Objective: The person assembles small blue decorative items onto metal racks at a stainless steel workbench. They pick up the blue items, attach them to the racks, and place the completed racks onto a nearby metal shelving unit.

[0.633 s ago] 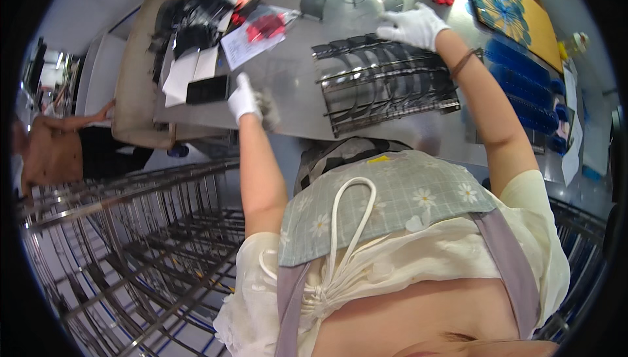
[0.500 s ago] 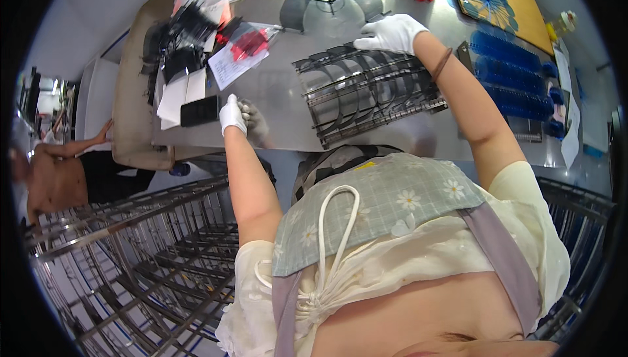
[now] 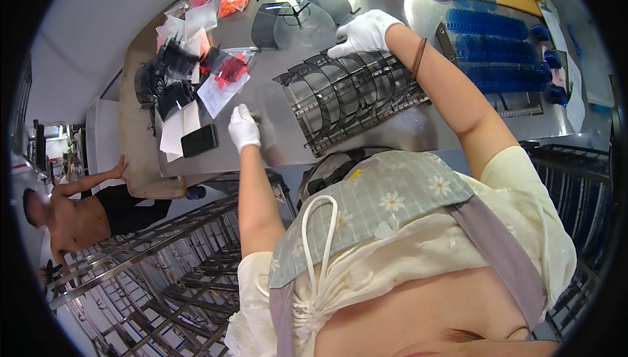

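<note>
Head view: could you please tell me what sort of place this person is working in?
Probably a small factory or assembly workshop: a steel worktable bears a dark wire rack of curved smoky plastic pieces, bags of small red parts and blue plastic trays, with metal trolley racks alongside.

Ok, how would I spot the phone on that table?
Start at the steel table and go to its left end, just left of the left hand. The phone lies flat beside white papers: a plain black slab, unlike the red-filled bags.
</note>
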The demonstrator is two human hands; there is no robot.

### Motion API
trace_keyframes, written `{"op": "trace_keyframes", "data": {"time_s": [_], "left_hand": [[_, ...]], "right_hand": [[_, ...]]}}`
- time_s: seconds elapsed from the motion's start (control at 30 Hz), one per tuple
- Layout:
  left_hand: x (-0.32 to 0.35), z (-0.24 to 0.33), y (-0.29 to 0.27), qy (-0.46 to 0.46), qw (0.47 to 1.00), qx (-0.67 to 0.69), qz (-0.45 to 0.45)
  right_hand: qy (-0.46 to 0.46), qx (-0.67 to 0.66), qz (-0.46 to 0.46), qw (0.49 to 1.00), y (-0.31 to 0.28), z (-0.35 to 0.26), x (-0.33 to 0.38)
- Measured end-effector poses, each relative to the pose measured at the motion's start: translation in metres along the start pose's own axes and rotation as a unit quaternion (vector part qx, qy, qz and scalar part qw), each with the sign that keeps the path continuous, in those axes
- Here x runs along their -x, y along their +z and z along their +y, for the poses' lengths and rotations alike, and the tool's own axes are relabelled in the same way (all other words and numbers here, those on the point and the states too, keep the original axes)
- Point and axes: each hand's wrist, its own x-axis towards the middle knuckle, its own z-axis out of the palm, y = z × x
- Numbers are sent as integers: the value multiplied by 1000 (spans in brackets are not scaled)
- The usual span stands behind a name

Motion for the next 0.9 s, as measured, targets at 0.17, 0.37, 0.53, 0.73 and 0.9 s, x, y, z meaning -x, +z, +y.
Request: {"op": "trace_keyframes", "data": {"time_s": [0.17, 0.37, 0.53, 0.73, 0.9], "left_hand": [[43, 35, 8, 2, 989, 111, 101], [13, 92, 58, 69, 996, -28, -57], [18, 96, 63, 15, 993, 92, -66], [51, 102, 49, 32, 991, 35, -122], [51, 100, 52, 37, 990, 57, -125]], "right_hand": [[-5, -2, -1, 1000, -2, 2, -1], [-9, 24, 12, 1000, -3, -1, 2], [-237, 94, 190, 948, 6, 21, 4], [-16, -347, 331, 878, 44, 140, -32], [103, -278, 160, 942, 111, 186, -56]]}}
